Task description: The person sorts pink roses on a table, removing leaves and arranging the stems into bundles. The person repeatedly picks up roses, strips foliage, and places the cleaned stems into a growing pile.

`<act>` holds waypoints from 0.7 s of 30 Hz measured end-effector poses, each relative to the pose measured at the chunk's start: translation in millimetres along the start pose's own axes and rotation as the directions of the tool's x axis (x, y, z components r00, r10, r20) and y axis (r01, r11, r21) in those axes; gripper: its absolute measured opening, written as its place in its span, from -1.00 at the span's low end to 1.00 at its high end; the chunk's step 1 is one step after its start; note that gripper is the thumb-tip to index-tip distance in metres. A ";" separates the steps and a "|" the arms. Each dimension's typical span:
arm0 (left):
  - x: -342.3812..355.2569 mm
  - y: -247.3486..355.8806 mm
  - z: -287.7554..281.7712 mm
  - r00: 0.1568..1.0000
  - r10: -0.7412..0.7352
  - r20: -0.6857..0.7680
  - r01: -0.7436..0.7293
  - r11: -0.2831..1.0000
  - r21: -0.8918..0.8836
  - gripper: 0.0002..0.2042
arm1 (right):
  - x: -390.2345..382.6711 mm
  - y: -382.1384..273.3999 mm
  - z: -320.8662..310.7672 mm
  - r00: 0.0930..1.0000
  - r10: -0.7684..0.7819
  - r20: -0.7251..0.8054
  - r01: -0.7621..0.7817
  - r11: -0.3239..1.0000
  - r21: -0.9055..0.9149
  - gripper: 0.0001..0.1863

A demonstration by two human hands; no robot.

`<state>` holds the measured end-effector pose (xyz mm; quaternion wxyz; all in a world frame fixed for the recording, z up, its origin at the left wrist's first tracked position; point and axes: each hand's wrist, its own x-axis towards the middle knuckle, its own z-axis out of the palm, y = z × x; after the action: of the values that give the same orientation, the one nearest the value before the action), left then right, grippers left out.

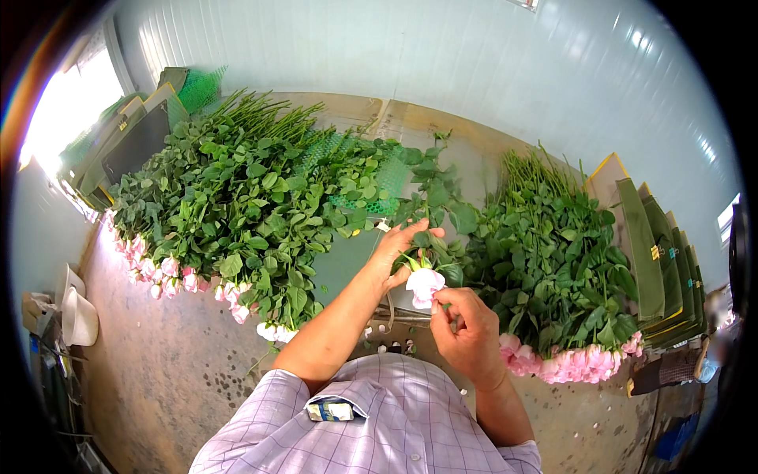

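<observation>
A pale pink rose (pixel 425 286) hangs head-down in front of my chest, its leafy stem (pixel 433 183) reaching away over the table. My left hand (pixel 396 249) is closed round the stem just above the bloom; leaves partly cover its fingers. At the bloom's right edge, my right hand (pixel 467 325) pinches the outer petals between thumb and forefinger. A big heap of leafy roses (pixel 237 170) lies to the left, pink heads toward me. On the right is a second heap (pixel 549 268), with its pink blooms (pixel 580 365) lined up along the near edge.
Green netting (pixel 387 186) lies on the grey table (pixel 474 150). Dark green boards with yellow edges stand at the right (pixel 651 253) and left (pixel 130 150). White buckets (pixel 79 317) are at the far left. Petals dot the floor (pixel 189 347). Another person's leg (pixel 667 373) shows at right.
</observation>
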<state>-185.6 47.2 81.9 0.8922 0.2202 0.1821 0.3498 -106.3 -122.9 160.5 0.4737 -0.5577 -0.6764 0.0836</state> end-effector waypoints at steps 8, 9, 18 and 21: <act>-22.1 -5.0 11.3 0.977 -0.081 0.197 0.123 0.969 -0.212 -0.62 | -7.8 7.8 -10.6 0.995 0.068 -0.069 -0.066 0.997 0.030 -0.79; -25.1 -5.2 12.0 0.964 -0.055 0.259 0.113 0.970 -0.214 -0.60 | -8.0 8.1 -13.3 0.994 0.078 -0.074 -0.076 0.997 0.029 -0.80; -32.9 -4.2 40.3 0.973 0.105 0.204 -0.091 0.993 -0.074 -0.50 | -9.8 6.8 -26.2 0.972 0.150 -0.182 -0.141 0.988 0.060 -0.87; -26.5 -7.1 44.8 0.969 0.123 0.213 -0.110 0.991 -0.072 -0.46 | -12.6 9.7 -25.6 0.963 0.168 -0.211 -0.151 0.984 0.094 -0.88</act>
<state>-178.6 12.0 120.2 0.8909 0.2405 0.0596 0.3806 -81.9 -140.6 161.1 0.5579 -0.5975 -0.5696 0.0859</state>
